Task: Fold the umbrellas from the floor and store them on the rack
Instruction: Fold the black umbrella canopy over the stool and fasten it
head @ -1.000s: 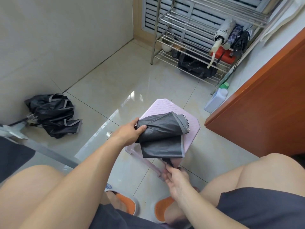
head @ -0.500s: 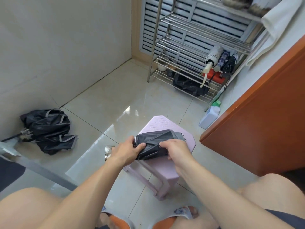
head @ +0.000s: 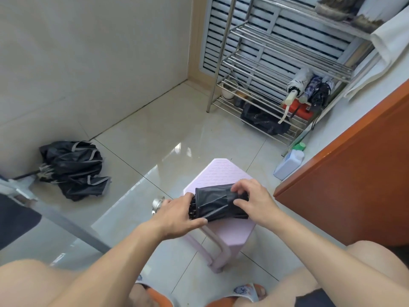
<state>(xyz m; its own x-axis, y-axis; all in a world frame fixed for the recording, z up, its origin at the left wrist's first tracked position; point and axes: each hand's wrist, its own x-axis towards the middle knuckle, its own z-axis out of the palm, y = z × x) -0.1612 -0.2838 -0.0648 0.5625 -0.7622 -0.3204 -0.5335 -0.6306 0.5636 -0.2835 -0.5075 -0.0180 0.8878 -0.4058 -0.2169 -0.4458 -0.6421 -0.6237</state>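
Head view shows my left hand (head: 177, 214) and right hand (head: 252, 199) both gripping the rolled black umbrella (head: 218, 204) over the pink stool (head: 223, 173), another umbrella (head: 73, 169) crumpled on the floor (head: 155, 134) left, the rack (head: 261, 69) beyond.

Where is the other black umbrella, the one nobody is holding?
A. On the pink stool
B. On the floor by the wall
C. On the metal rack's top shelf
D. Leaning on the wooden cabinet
B: the loose black umbrella lies crumpled on the floor tiles next to the wall, while both hands work on the folded umbrella over the pink stool.
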